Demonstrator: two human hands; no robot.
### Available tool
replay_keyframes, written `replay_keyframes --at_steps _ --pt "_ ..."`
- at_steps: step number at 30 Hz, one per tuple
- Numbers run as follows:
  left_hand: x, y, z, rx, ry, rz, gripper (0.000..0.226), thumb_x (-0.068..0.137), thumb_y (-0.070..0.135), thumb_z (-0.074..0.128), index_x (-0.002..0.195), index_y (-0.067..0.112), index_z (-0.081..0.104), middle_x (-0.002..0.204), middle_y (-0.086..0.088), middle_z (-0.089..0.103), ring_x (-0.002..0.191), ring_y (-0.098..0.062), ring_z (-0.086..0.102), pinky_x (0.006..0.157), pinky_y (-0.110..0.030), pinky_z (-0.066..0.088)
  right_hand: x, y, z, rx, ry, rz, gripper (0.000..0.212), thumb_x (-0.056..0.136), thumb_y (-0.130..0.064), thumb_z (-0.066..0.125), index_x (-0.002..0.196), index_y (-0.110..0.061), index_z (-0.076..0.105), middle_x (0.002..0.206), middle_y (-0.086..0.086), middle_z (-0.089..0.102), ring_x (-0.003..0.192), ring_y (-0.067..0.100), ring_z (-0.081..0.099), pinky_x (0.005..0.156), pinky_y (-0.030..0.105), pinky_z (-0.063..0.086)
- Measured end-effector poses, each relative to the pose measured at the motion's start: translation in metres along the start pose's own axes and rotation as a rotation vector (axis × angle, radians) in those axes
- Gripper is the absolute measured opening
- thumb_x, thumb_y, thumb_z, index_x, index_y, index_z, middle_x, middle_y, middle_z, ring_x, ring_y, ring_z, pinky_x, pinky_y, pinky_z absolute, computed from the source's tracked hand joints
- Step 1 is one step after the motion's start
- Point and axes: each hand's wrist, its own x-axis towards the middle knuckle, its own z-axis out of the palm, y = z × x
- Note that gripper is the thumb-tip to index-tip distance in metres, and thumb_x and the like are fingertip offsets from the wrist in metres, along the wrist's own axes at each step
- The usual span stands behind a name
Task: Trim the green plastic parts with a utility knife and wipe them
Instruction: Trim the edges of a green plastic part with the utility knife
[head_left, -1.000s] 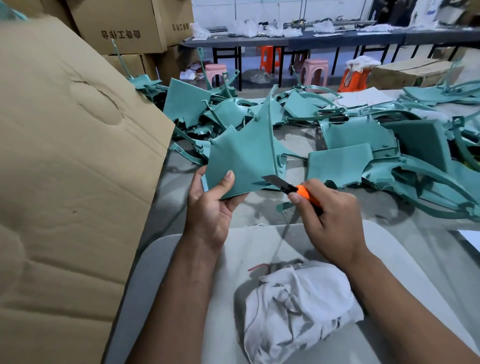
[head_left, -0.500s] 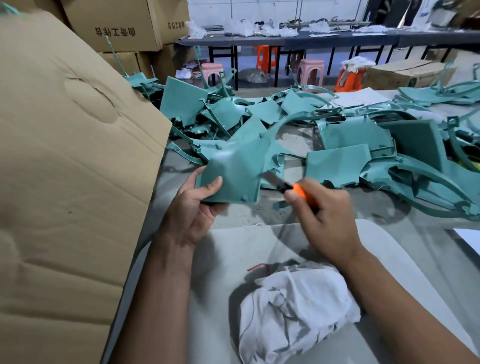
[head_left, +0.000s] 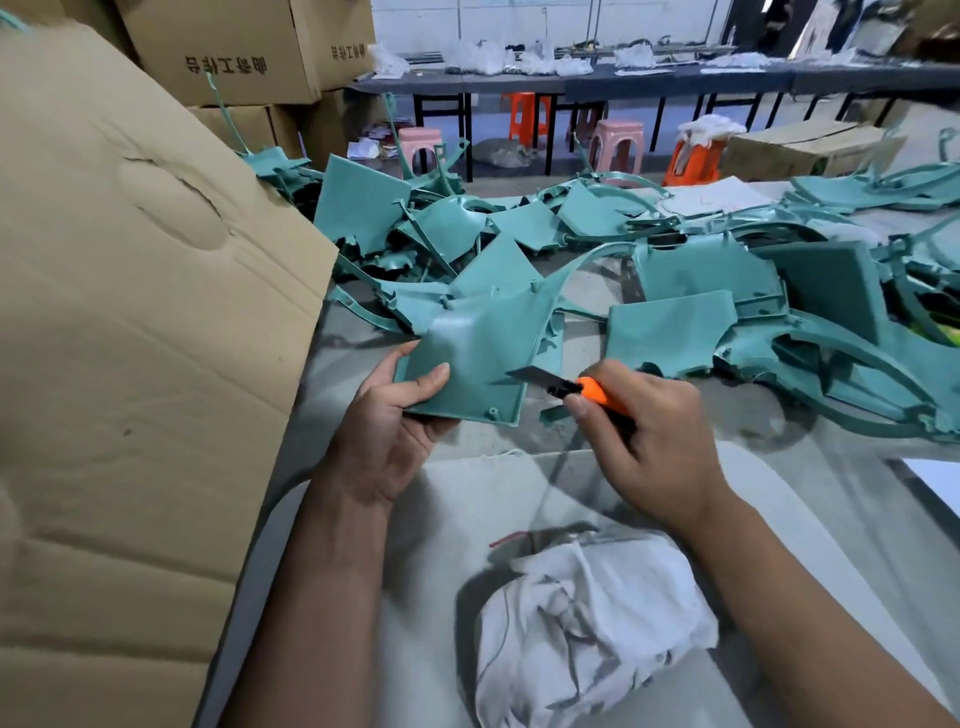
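Soft, even indoor light, faint shadows, wide-angle bending at edges, slight blur.

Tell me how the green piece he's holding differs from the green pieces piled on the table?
The held green part is gripped in the left hand and raised toward the utility knife in the right hand; the piled green parts lie loose and overlapping on the table, untouched. Both share the same teal plastic.

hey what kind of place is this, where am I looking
Probably a small factory or workshop finishing floor: a heap of green plastic parts covers the worktable, stacked cardboard cartons stand behind, and long benches with plastic stools fill the back.
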Motion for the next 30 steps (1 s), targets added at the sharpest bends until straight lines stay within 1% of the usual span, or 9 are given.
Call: replay_keyframes --at_steps 5,9,12,15,17,20,23,26,30 --pt "-0.003 0.002 -0.009 0.163 -0.107 -0.044 0.031 0.076 0.001 0.068 0.097 0.023 0.077 0.101 -0.004 0.074 0.086 -0.021 0.074 0.068 -0.033 0.060 0.001 0.009 -0.011 -0.060 0.173 0.114 0.035 0.106 -0.032 0.055 0.075 -0.015 0.048 0.055 -0.011 0.035 0.047 0.012 0.039 0.047 0.029 0.029" --pt "-0.008 0.004 -0.011 0.206 -0.222 0.004 0.040 0.073 0.000 0.071 0.106 0.023 0.074 0.108 -0.006 0.073 0.090 -0.023 0.072 0.070 -0.036 0.060 0.000 0.026 -0.024 -0.145 0.285 0.227 0.035 0.107 -0.034 0.054 0.077 -0.025 0.041 0.053 -0.013 0.035 0.050 0.005 0.045 0.047 0.017 0.026" --pt "-0.012 0.009 -0.015 0.212 -0.310 0.050 0.045 0.074 -0.005 0.065 0.110 0.021 0.073 0.111 -0.007 0.072 0.097 -0.022 0.071 0.076 -0.034 0.060 -0.003 0.048 -0.034 -0.283 0.371 0.468 0.039 0.107 -0.045 0.051 0.078 -0.018 0.048 0.054 -0.008 0.042 0.048 0.007 0.040 0.047 0.029 0.026" --pt "-0.015 0.012 -0.018 0.149 -0.352 0.049 0.051 0.077 -0.012 0.048 0.111 0.018 0.071 0.112 -0.009 0.072 0.099 -0.023 0.071 0.079 -0.033 0.060 -0.009 0.068 -0.044 -0.487 0.280 0.728 0.043 0.103 -0.051 0.051 0.081 -0.015 0.055 0.056 -0.008 0.044 0.051 0.010 0.036 0.052 0.031 0.026" --pt "-0.014 0.013 -0.017 0.131 -0.300 0.076 0.050 0.077 -0.010 0.049 0.113 0.019 0.068 0.114 -0.009 0.071 0.102 -0.024 0.070 0.078 -0.037 0.061 -0.010 0.071 -0.043 -0.539 0.227 0.787 0.044 0.102 -0.051 0.053 0.079 -0.014 0.055 0.056 -0.005 0.045 0.051 0.008 0.036 0.052 0.029 0.024" --pt "-0.008 0.011 -0.014 0.295 -0.063 0.222 0.042 0.074 -0.003 0.066 0.102 0.026 0.074 0.104 -0.003 0.074 0.093 -0.019 0.071 0.075 -0.032 0.060 -0.006 0.060 -0.036 -0.445 0.317 0.649 0.037 0.103 -0.040 0.053 0.075 -0.019 0.044 0.057 -0.010 0.041 0.052 0.002 0.035 0.049 0.028 0.017" --pt "-0.005 0.003 -0.009 0.440 0.119 0.324 0.027 0.082 0.000 0.071 0.091 0.024 0.079 0.088 0.002 0.077 0.079 -0.014 0.071 0.071 -0.027 0.059 -0.002 0.045 -0.025 -0.255 0.266 0.407 0.026 0.104 -0.030 0.054 0.081 -0.024 0.043 0.064 -0.014 0.039 0.056 0.011 0.033 0.056 0.031 0.019" --pt "-0.005 -0.002 -0.007 0.430 0.168 0.331 0.016 0.087 0.006 0.072 0.092 0.019 0.080 0.090 -0.001 0.078 0.080 -0.015 0.072 0.069 -0.026 0.059 -0.001 0.032 -0.016 -0.137 0.161 0.185 0.022 0.103 -0.023 0.059 0.085 -0.025 0.047 0.071 -0.014 0.038 0.064 0.009 0.031 0.061 0.026 0.020" --pt "-0.007 0.001 -0.004 0.340 0.170 0.314 0.015 0.078 0.014 0.076 0.091 0.020 0.080 0.093 -0.002 0.077 0.083 -0.016 0.073 0.068 -0.028 0.059 -0.002 0.024 -0.009 -0.017 0.005 0.104 0.020 0.104 -0.032 0.059 0.087 -0.020 0.059 0.072 -0.018 0.043 0.064 0.009 0.040 0.060 0.026 0.029"
